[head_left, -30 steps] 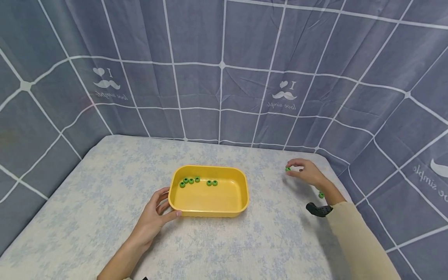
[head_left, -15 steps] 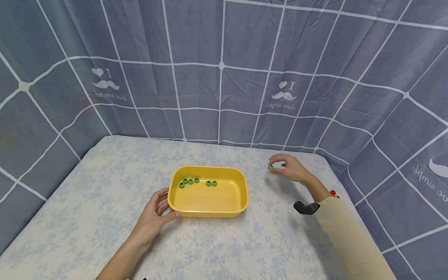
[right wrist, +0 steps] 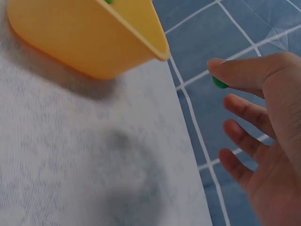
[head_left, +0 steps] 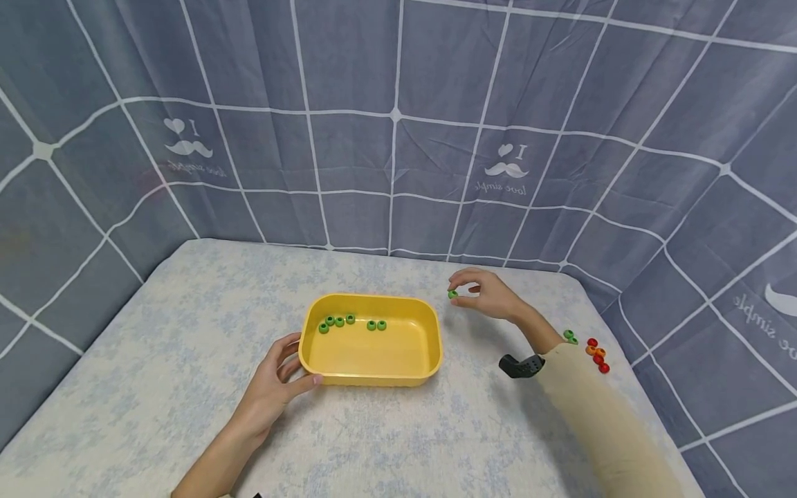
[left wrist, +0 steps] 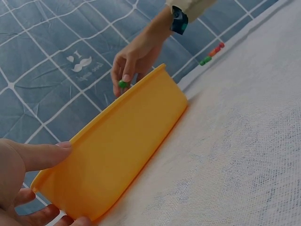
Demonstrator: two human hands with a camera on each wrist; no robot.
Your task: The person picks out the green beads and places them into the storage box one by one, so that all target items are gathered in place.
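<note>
Left hand (head_left: 274,380) grips the tray (head_left: 373,357), right hand (head_left: 492,296) pinches a bead (head_left: 452,294) thumb-to-finger: likely the transfer step, calling for release into the tray, left of those fingertips.

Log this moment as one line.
left hand: holds tray | right hand: pinches green bead, outside tray | in tray: six green beads | on table: loose beads, green, orange, red

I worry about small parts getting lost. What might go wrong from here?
The right hand pinches one small green bead, which might slip. It is outside the yellow tray, so it could land on the tablecloth and roll. The left hand holds the tray's corner; a tug might shift the green beads inside.
</note>
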